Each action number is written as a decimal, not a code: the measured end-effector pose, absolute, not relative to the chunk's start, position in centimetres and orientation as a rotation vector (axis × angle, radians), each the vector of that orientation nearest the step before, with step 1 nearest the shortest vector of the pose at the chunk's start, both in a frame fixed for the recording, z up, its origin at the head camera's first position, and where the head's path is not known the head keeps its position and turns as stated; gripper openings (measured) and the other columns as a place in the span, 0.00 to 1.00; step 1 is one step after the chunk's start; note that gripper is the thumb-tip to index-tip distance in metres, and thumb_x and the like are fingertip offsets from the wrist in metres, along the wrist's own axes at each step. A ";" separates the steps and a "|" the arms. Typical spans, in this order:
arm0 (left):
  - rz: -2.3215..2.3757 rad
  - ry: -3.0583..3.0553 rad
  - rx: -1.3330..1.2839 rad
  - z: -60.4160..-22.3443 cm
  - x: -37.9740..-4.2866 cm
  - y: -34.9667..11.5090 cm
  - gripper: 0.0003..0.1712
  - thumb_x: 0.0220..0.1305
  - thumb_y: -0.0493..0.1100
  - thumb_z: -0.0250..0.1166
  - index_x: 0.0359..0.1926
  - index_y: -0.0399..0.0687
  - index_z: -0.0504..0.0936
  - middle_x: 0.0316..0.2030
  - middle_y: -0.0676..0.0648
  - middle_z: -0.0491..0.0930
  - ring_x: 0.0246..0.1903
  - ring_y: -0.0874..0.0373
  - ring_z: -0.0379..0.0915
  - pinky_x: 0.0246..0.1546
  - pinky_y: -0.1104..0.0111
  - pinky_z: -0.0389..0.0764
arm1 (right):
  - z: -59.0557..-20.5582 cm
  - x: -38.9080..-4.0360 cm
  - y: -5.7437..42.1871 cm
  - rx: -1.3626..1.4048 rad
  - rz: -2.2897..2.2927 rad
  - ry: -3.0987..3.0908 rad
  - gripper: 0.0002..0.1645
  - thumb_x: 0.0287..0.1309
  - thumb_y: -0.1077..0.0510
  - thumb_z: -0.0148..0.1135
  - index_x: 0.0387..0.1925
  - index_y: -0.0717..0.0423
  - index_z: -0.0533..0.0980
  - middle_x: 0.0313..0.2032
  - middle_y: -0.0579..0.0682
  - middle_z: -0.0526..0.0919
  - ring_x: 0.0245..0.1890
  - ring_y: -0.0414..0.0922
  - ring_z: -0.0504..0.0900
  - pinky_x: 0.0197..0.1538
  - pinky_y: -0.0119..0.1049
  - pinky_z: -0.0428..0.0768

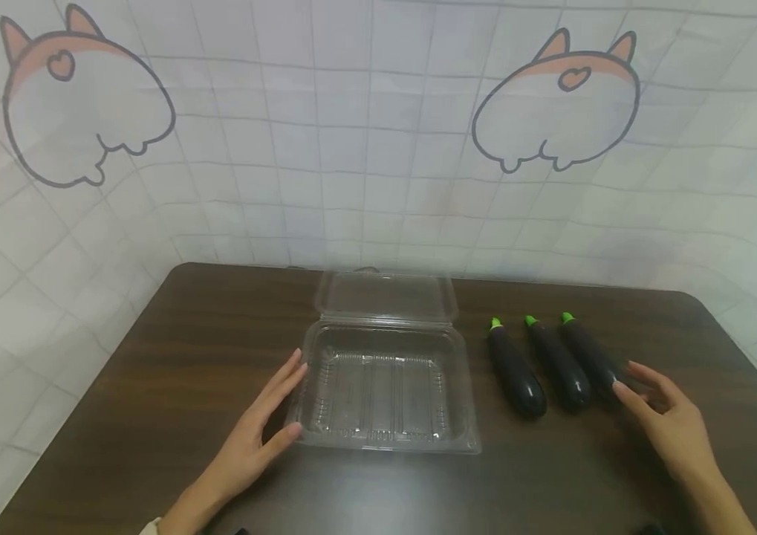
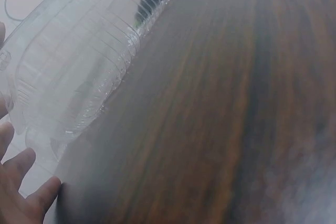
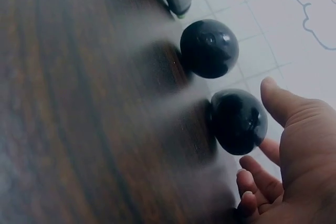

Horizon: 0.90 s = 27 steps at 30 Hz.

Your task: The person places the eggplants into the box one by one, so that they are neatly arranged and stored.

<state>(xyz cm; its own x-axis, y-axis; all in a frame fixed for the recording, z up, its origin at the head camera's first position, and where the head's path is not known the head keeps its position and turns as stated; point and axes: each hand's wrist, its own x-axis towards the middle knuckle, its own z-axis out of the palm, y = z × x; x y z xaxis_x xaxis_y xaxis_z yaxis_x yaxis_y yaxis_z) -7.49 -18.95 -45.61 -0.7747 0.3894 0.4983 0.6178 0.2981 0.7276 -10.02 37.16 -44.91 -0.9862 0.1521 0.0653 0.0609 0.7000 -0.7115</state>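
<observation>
A clear plastic clamshell box (image 1: 378, 438) lies on the table with its lid (image 1: 385, 297) folded back toward the wall. At its left side is my left hand (image 1: 251, 438), fingers spread and fingertips right at the rim. Three dark eggplants with green stem ends lie side by side to the right of the box: a left one (image 1: 515, 371), a middle one (image 1: 559, 364) and a right one (image 1: 588, 357). My right hand (image 1: 675, 427) is beside the right eggplant's near end. In the right wrist view, its thumb and loosely bent fingers stand around that rounded end (image 3: 239, 121).
The dark wood-grain table (image 1: 218, 357) has rounded far corners. Behind it hangs a white grid-patterned cloth (image 1: 338, 148) with cartoon animal outlines. Small dark objects show at the bottom edge of the head view, near both forearms.
</observation>
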 end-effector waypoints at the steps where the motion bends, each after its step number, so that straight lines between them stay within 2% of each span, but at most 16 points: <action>1: -1.469 -2.342 -0.931 -45.6 -7.7 -18.8 0.38 0.62 0.34 0.60 0.71 0.38 0.57 0.73 0.39 0.46 0.71 0.43 0.41 0.67 0.57 0.47 | -44.8 -10.0 37.4 -0.181 1.146 -2.795 0.37 0.65 0.42 0.56 0.71 0.48 0.59 0.52 0.42 0.73 0.47 0.37 0.69 0.39 0.38 0.73; 4: -1.479 -2.356 -0.926 -45.3 -8.1 -18.5 0.38 0.62 0.34 0.60 0.72 0.40 0.56 0.73 0.40 0.45 0.72 0.44 0.40 0.66 0.49 0.47 | -44.7 -10.0 37.8 -0.184 1.130 -2.803 0.38 0.66 0.42 0.55 0.72 0.49 0.58 0.47 0.38 0.72 0.49 0.48 0.69 0.40 0.49 0.73; 6: -1.478 -2.350 -0.924 -45.3 -8.1 -18.5 0.38 0.62 0.34 0.60 0.72 0.40 0.57 0.73 0.40 0.46 0.72 0.44 0.41 0.67 0.54 0.47 | -44.9 -10.0 37.8 -0.178 1.126 -2.808 0.38 0.66 0.42 0.55 0.71 0.51 0.58 0.46 0.39 0.73 0.48 0.50 0.69 0.39 0.49 0.73; 10: -1.466 -2.326 -0.940 -45.6 -7.7 -18.7 0.37 0.62 0.33 0.60 0.71 0.37 0.57 0.73 0.37 0.47 0.71 0.43 0.42 0.66 0.71 0.44 | -45.3 -10.1 37.5 -0.159 1.124 -2.835 0.39 0.66 0.43 0.55 0.70 0.57 0.58 0.45 0.47 0.75 0.45 0.52 0.70 0.38 0.48 0.74; 13: -1.459 -2.306 -0.943 -45.8 -7.6 -18.7 0.37 0.62 0.34 0.60 0.70 0.36 0.58 0.72 0.36 0.48 0.71 0.42 0.42 0.66 0.73 0.45 | -45.0 -10.4 37.6 -0.152 1.085 -2.838 0.39 0.66 0.42 0.55 0.70 0.56 0.59 0.43 0.49 0.75 0.44 0.47 0.70 0.36 0.45 0.74; 16: -1.451 -2.298 -0.929 -45.7 -7.7 -18.6 0.37 0.62 0.35 0.60 0.70 0.37 0.58 0.72 0.37 0.48 0.71 0.42 0.43 0.67 0.73 0.45 | -44.4 -10.6 37.5 -0.126 1.070 -2.827 0.38 0.66 0.43 0.54 0.69 0.57 0.60 0.45 0.55 0.75 0.44 0.50 0.70 0.36 0.48 0.74; 21: -1.431 -2.309 -0.912 -45.3 -7.6 -18.9 0.37 0.62 0.35 0.60 0.71 0.37 0.58 0.73 0.38 0.48 0.71 0.42 0.43 0.67 0.73 0.45 | -43.6 -11.2 36.6 -0.131 1.109 -2.829 0.40 0.66 0.40 0.53 0.69 0.60 0.58 0.55 0.69 0.71 0.53 0.69 0.68 0.41 0.63 0.71; 24: -1.428 -2.325 -0.900 -44.9 -7.5 -19.2 0.37 0.62 0.34 0.60 0.71 0.38 0.58 0.73 0.38 0.48 0.71 0.42 0.42 0.67 0.73 0.44 | -43.5 -11.6 35.8 -0.163 1.148 -2.814 0.42 0.65 0.39 0.54 0.70 0.60 0.58 0.60 0.72 0.66 0.56 0.73 0.64 0.44 0.67 0.68; 27: -1.435 -2.341 -0.886 -44.5 -7.5 -19.7 0.38 0.61 0.32 0.60 0.71 0.39 0.58 0.73 0.39 0.47 0.71 0.43 0.42 0.67 0.73 0.44 | -43.5 -12.1 34.9 -0.190 1.140 -2.800 0.42 0.63 0.38 0.55 0.69 0.60 0.60 0.60 0.73 0.66 0.56 0.71 0.66 0.43 0.65 0.69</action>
<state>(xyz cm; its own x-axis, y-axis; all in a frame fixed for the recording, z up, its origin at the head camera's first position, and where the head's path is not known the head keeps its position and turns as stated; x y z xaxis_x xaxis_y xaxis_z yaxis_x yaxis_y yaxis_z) -7.45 -19.69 -44.47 -0.7817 0.3639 0.5064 0.6164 0.3278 0.7159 -12.06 34.94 -43.51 -0.9858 0.1580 0.0567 0.0735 0.7099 -0.7005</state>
